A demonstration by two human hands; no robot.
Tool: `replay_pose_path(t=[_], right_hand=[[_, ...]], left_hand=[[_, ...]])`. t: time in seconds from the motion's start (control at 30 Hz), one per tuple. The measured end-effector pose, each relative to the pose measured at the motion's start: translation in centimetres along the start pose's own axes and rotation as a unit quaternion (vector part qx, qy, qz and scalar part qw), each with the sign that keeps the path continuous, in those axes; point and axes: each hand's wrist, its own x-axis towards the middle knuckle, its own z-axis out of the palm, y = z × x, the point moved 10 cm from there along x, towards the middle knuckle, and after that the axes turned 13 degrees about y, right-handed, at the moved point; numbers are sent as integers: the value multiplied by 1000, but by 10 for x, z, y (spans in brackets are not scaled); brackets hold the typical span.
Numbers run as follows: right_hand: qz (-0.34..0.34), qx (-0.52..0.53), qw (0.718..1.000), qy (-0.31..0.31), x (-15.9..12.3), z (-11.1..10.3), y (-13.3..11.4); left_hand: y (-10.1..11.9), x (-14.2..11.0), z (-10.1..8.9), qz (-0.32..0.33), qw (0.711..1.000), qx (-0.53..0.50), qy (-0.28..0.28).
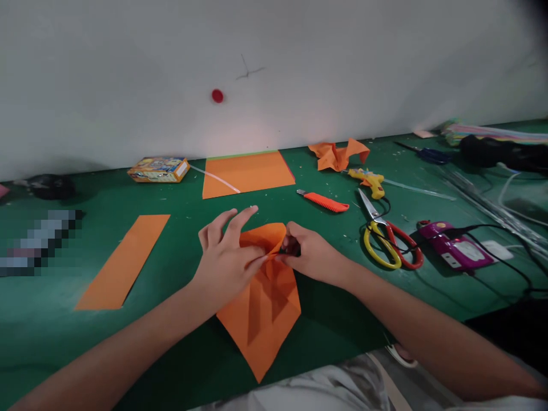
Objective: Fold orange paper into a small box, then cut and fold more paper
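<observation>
An orange sheet of paper [274, 308], partly folded, is held between my two hands over the green table. My left hand [226, 251] pinches a fold near its upper middle with thumb and forefinger, while the other fingers point up and apart. From the other side, the fingers of my right hand [306, 248] are closed on the paper's upper right edge. The top of the sheet curls over between the hands, and its lower corner points toward me. Part of the fold is hidden behind the fingers.
Around the green table [180, 337] lie an orange paper strip [124, 262], orange sheets [248, 174], a box [158, 170], a folded orange paper piece [338, 156], a cutter knife [325, 201], a yellow glue gun [369, 181], scissors [389, 242] and a purple power strip [456, 245] with black cables.
</observation>
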Motion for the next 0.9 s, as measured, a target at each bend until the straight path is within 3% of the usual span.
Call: replay_pose_path(t=[0.17,0.33,0.5,0.9], right_hand=[[28,19,999,-24,-2,5,3],[-38,22,999,-28,-2,4,-11],[-75,41,996,-33,-4,3,-27],[-20,70,997,-25,0,15,-7]], left_hand=[[2,1,4,27,999,-29,-1],[6,1,9,77,996,-36,-18],[1,2,10,62,997,-34,-25],[-4,7,1,56,998,-22,22]])
